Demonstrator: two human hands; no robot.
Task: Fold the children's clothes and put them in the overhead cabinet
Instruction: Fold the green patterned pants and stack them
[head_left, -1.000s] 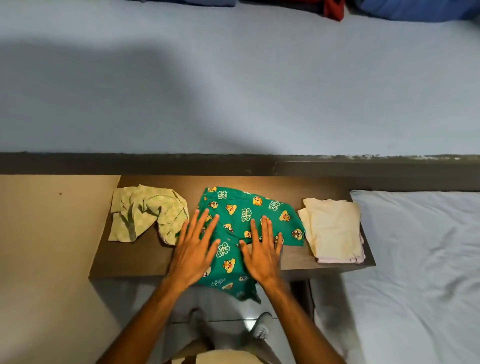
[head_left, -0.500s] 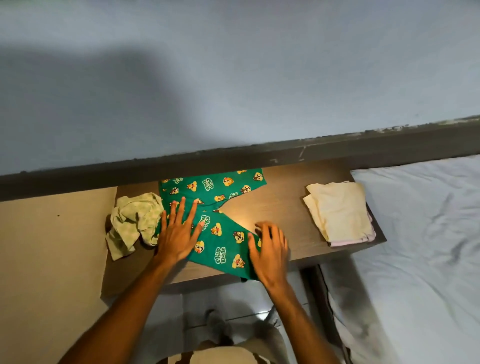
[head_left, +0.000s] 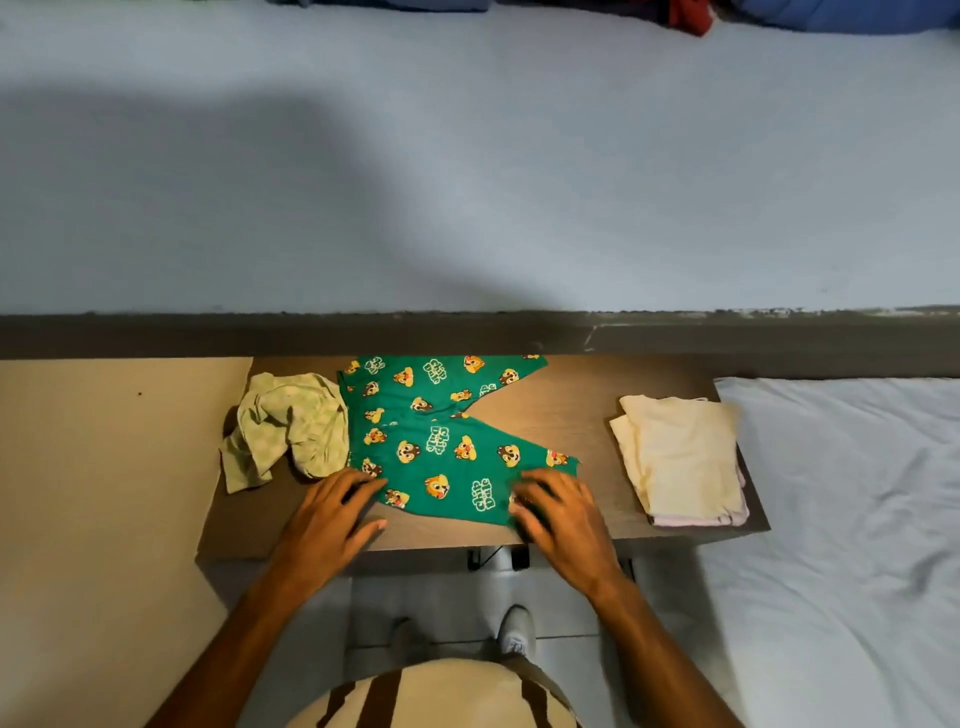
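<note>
Fingers (head_left: 361, 486) of L hand (head_left: 332, 514) bent, tips on near-left corner of green trousers (head_left: 426, 441). R hand (head_left: 563, 512) fingers bent over near leg hem, blurred. Grip vs. touch: cannot tell, either hand. Trousers: thin fabric, flat on wood-grain desk (head_left: 571, 415), legs in V. Print: chipmunks, "Chip Dale". Crumpled pale-green garment (head_left: 291, 426) touches left edge; folded cream stack (head_left: 680, 457) sits apart at right.

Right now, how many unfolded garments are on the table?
2: green printed trousers spread in the middle; a crumpled pale-green garment touching their left side. That heap could hide another.
</note>
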